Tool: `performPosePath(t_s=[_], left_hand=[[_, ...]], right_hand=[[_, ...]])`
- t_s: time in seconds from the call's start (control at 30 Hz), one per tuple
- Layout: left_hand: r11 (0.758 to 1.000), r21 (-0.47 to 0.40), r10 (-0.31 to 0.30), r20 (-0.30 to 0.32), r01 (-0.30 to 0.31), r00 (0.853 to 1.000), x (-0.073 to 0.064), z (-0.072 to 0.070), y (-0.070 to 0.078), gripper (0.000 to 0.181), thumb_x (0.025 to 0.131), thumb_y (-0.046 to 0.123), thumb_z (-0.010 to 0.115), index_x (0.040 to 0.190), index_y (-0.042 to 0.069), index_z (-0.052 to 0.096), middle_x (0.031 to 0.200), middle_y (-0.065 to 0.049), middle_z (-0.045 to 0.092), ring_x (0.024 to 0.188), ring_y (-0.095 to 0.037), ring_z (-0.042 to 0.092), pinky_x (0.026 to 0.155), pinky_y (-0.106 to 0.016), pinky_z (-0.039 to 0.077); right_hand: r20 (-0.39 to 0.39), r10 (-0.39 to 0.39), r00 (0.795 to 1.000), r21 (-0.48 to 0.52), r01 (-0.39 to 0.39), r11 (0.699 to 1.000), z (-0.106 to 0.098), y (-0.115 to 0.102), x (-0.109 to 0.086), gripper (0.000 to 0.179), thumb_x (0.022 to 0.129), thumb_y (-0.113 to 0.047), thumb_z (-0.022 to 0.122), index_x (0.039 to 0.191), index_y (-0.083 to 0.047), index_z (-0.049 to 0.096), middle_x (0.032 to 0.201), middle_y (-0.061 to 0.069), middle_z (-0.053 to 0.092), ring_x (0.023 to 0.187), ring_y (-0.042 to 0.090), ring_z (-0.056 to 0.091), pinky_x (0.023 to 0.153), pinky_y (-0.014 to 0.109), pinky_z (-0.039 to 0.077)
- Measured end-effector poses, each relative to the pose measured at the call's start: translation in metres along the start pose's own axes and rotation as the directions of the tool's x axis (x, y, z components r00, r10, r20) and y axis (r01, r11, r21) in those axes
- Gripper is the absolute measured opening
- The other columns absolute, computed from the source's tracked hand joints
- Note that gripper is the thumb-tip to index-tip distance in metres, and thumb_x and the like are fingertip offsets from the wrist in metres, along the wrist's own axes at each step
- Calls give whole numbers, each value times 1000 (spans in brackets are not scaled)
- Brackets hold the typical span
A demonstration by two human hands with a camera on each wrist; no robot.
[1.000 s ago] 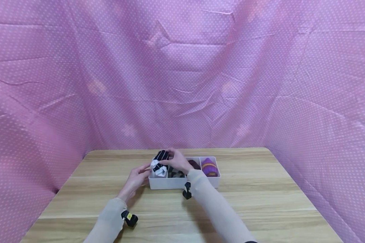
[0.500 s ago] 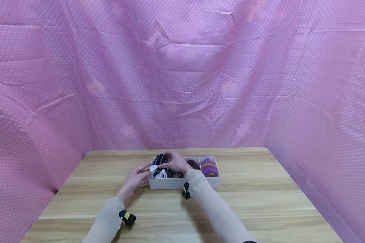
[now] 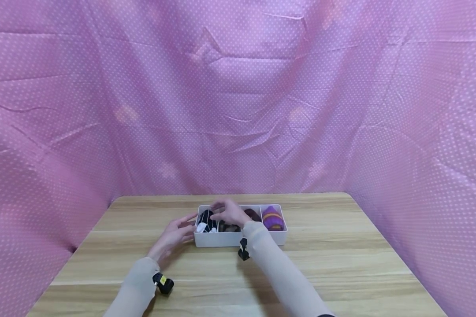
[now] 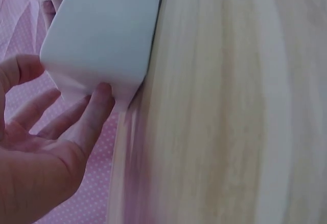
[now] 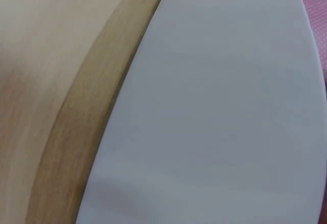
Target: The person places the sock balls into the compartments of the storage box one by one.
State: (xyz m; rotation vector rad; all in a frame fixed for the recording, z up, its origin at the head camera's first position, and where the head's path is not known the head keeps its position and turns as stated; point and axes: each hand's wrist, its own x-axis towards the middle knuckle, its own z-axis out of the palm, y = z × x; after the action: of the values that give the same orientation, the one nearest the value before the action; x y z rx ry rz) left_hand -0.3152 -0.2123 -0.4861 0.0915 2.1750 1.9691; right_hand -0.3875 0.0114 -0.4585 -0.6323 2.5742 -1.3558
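A white box [image 3: 222, 239] with a row of compartments sits on the table. In its leftmost compartment lies a black cloth bundle [image 3: 207, 218] with white stripes and white ends, like rolled socks. My right hand [image 3: 232, 212] is over the box, thumb and fingers parted at the bundle's right side. In the right wrist view only the box's white side [image 5: 204, 106] shows large. My left hand [image 3: 176, 233] is at the box's left end; the left wrist view shows its spread fingers [image 4: 102, 94] touching the white end wall.
A camouflage-like dark bundle [image 3: 229, 227] and a maroon bundle [image 3: 252, 215] lie in the middle compartments, partly behind the right hand. A purple bundle with orange stripes [image 3: 273, 219] fills the rightmost one. Pink dotted curtains [image 3: 238, 110] surround the wooden table [image 3: 341, 264].
The striped bundle has sunk from above the rim down into the leftmost compartment. My right hand has lowered slightly with it and its fingers have parted. The left hand stays at the box's end.
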Motion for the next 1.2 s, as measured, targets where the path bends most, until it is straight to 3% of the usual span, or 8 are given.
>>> performPosePath(t_s=[0.33,0.53,0.8,0.97,1.2], left_hand=[[1000,-14,15,35,-14,999,3,0,-1,62,94,10,62,150,12,38,147,-27,43,123,-32,58,103,-41,51],[997,41,60,20,-61,998,5,2,3,60,94,7,60,150,10,39,145,-28,46,118,-31,61,98,-39,54],[983,156,103,-23,-98,994,6,6,9,60,95,12,61,150,7,38,146,-28,44,123,-36,57,99,-41,53],[970,227,108,-61,-91,992,6,12,12,59,96,15,60,150,9,38,149,-24,42,133,-40,47,109,-48,45],[960,273,104,-132,-64,986,7,21,19,63,95,30,64,151,17,39,153,-22,39,139,-39,40,110,-51,43]], right_hand=[[-2,11,1000,107,-10,994,-12,3,-10,37,90,-25,71,126,-21,65,129,1,65,116,21,62,97,41,54],[-60,-44,997,178,54,983,-22,1,-19,39,94,-18,66,131,-10,61,135,8,62,121,24,60,102,40,51],[-95,-61,994,95,70,993,-32,-4,-31,38,96,-28,63,132,-14,62,136,5,62,125,25,57,106,42,48],[-104,-90,990,81,99,992,-33,1,-38,43,94,-31,66,132,-13,61,136,8,61,125,29,57,106,42,48],[-141,-50,989,78,62,995,-39,6,-51,46,96,-30,63,139,-17,55,143,6,55,131,26,53,108,42,46]])
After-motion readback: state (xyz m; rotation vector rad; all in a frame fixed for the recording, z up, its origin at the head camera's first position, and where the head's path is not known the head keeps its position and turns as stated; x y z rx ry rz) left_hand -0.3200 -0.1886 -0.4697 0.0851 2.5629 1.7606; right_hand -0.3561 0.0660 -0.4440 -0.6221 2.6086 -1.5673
